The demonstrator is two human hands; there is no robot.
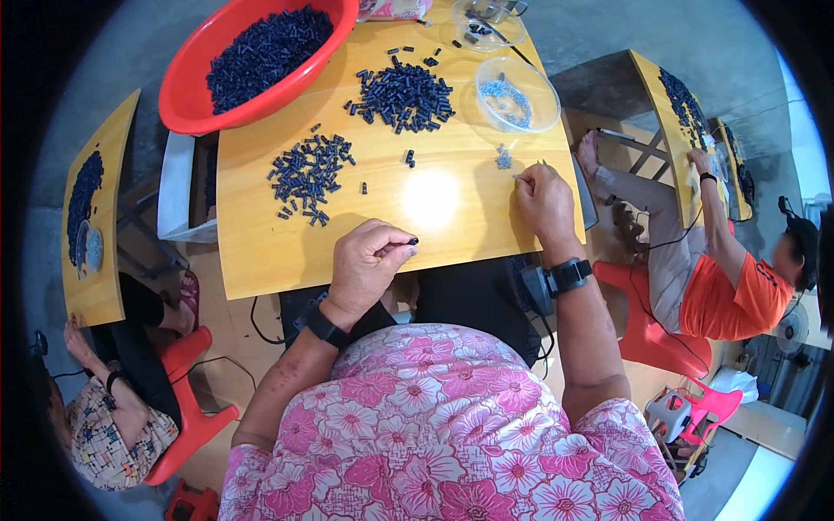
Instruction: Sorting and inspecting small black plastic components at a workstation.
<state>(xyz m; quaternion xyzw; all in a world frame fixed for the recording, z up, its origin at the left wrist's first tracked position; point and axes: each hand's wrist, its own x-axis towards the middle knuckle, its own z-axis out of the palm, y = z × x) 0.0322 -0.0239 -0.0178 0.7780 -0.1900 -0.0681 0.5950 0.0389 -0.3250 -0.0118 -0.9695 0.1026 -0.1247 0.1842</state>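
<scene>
My left hand [369,265] is closed over the table's near edge, pinching a small black cylindrical part [413,241] between thumb and forefinger. My right hand [547,204] rests at the table's right side with its fingers pressed together. A small pale tip shows at those fingers, too small to name. Just beyond them lies a little heap of tiny clear-blue pieces [504,157]. Two heaps of black cylindrical parts, a nearer heap [308,178] and a farther heap [404,97], spread over the yellow wooden table [373,208]. A few loose parts [410,157] lie between them.
A red basin [187,95] full of black parts stands at the far left. A clear bowl [543,100] holds more clear-blue pieces; another clear bowl [504,35] sits behind it. People work at side tables, one in an orange shirt [725,295].
</scene>
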